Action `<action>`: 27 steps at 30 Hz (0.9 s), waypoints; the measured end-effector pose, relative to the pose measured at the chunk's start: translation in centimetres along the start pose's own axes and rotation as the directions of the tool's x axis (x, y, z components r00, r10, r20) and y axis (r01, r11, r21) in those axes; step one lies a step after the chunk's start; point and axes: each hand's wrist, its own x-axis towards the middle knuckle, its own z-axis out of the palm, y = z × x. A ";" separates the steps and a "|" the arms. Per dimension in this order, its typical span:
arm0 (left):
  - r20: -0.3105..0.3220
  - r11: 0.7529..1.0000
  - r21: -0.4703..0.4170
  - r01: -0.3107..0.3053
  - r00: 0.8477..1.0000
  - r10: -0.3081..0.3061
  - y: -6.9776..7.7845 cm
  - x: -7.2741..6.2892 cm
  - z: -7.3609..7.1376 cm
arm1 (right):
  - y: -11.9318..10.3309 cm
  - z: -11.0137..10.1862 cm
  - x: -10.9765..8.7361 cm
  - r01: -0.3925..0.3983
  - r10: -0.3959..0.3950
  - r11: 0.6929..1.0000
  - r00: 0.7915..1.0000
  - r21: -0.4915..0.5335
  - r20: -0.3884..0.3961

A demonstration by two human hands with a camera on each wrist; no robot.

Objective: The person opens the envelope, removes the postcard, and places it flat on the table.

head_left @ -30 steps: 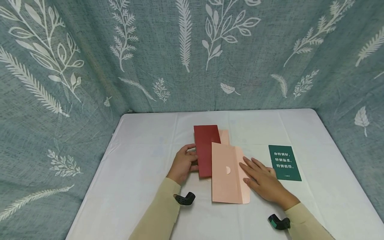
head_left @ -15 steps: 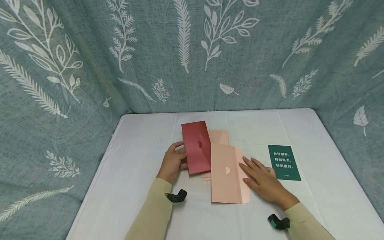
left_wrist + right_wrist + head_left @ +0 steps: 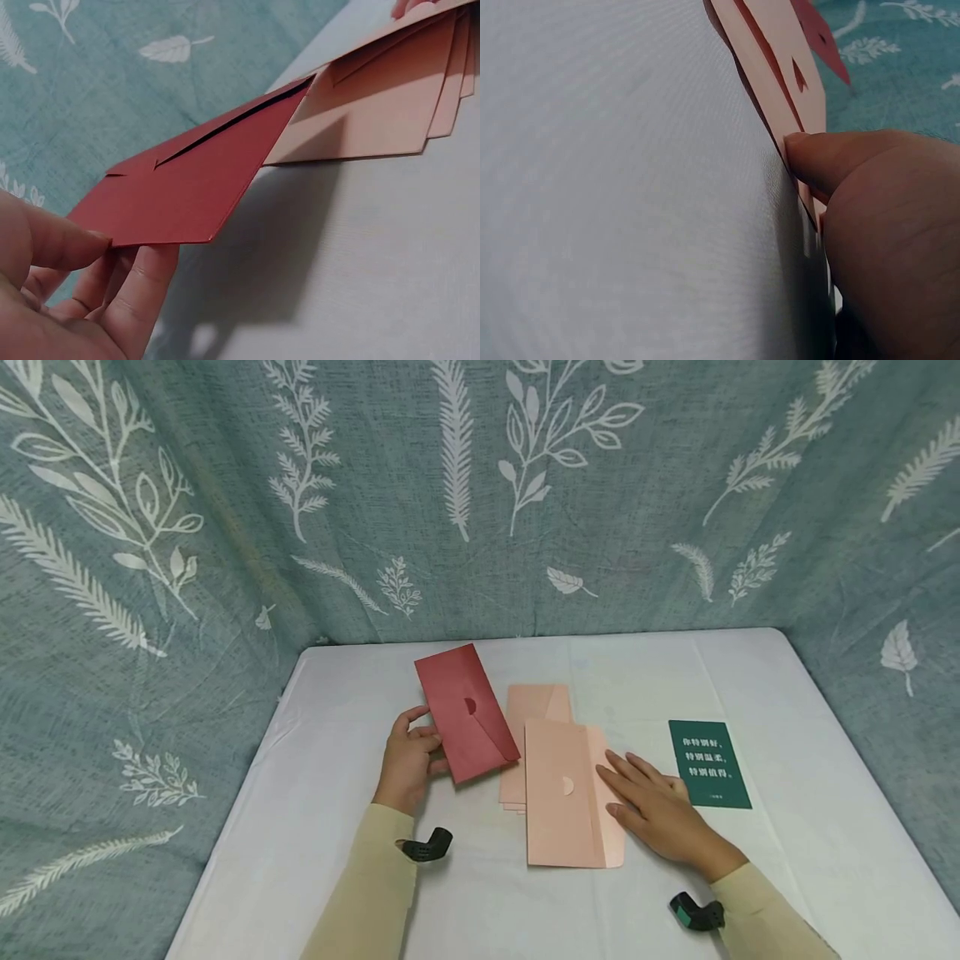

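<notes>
My left hand (image 3: 407, 760) pinches the left edge of a dark red envelope (image 3: 459, 714), thumb on top and fingers beneath. The left wrist view shows this red envelope (image 3: 187, 180) lifted and tilted, its shadow falling on the white cloth. Straight fingers of my right hand (image 3: 660, 810) rest on the unfolded flap of a pale pink envelope (image 3: 558, 818), which has a small half-round tab at its middle. In the right wrist view my thumb lies along the edge of that pink envelope (image 3: 757, 82). More pink envelopes (image 3: 536, 702) lie fanned underneath, partly hidden.
A dark green card (image 3: 710, 764) with white lettering lies right of my right hand. White cloth (image 3: 315, 827) covers the table, and a leaf-patterned teal curtain (image 3: 360, 485) hangs along the back and both sides.
My left hand has moved left with the red envelope, turning it and drawing it off the pink ones, which now show more. The right hand has stayed on the pink flap.
</notes>
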 end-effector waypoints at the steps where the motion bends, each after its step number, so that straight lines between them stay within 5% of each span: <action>1: -0.007 1.000 -0.003 -0.009 1.000 0.009 0.1 0.0 -0.1 | 0.0 0.0 0.0 0.001 -0.001 1.000 1.000 0.001 0.000; 10: -0.038 0.996 -0.029 -0.083 0.996 0.082 1.2 -0.4 -0.1 | 0.1 0.1 0.0 0.000 0.000 1.000 1.000 0.009 0.010; 27: 0.157 0.996 -0.090 -0.022 0.987 0.036 1.6 -2.2 3.3 | 0.1 -0.1 0.0 0.001 -0.001 1.000 1.000 0.005 0.006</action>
